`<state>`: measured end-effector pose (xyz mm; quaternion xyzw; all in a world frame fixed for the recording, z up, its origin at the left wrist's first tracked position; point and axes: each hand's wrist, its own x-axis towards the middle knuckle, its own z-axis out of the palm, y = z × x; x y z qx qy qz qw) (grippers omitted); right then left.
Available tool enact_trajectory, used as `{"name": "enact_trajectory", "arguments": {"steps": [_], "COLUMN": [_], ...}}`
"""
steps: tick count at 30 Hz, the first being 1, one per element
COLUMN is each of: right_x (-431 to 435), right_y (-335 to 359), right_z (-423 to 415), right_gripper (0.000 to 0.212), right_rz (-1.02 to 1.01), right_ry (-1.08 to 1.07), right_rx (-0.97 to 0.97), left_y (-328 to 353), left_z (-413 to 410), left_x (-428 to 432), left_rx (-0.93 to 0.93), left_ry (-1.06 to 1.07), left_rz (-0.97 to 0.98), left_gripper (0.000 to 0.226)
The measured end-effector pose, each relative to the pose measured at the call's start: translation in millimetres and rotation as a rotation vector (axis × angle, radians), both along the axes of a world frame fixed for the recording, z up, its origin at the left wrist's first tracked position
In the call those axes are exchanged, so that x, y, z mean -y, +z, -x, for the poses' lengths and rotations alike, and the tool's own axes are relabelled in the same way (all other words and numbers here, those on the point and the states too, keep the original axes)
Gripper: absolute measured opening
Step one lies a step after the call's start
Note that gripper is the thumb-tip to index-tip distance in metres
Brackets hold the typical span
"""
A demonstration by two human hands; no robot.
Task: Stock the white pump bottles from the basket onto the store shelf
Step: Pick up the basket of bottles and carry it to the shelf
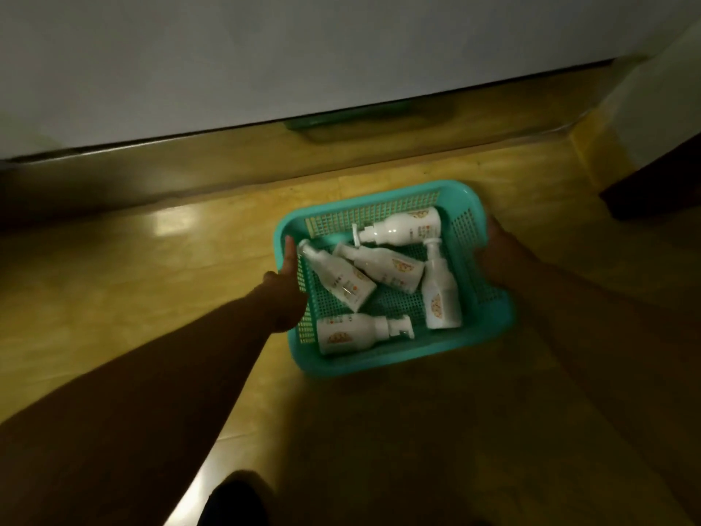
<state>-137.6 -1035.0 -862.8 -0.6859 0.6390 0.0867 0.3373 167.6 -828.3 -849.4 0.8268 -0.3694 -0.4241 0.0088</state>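
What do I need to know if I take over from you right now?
Left hand: grips the left rim of the teal plastic mesh basket.
Right hand: at the basket's right rim; too dark to tell its grip.
Five white plastic pump bottles lie on their sides in the basket, which sits on the yellow floor.
Done: no bottle is out yet.
Left: shelve all five.

One head-worn, wide-angle view. It faces forward and steeply down at the yellow floor [113, 282]. The left forearm [182, 366] and right forearm [591, 336] enter from the lower corners. The basket [379, 364] lies right of centre, at arm's reach. A white panel [303, 51] spans the top edge.
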Motion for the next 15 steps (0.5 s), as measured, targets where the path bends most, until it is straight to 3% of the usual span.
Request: {"name": "enact_trajectory", "arguments": {"steps": [3,9,15], "right_x": [-2,-4,-16], "right_y": [-10,-9,5], "right_z": [2,17,29], "right_gripper": [0.091,0.086,0.08], "right_rz": [-0.021,0.0,0.0], "right_ry": [0.021,0.057,0.024], "right_rx": [-0.048,-0.058,-0.007], "left_y": [-7,-9,7], "left_z": [-7,-2,-3], "left_x": [5,7,7], "left_rx": [0.053,0.086,0.064], "left_ry": [0.048,0.009,0.032], "left_rz": [0.02,-0.059,-0.007], "left_gripper": [0.117,0.115,0.108]}}
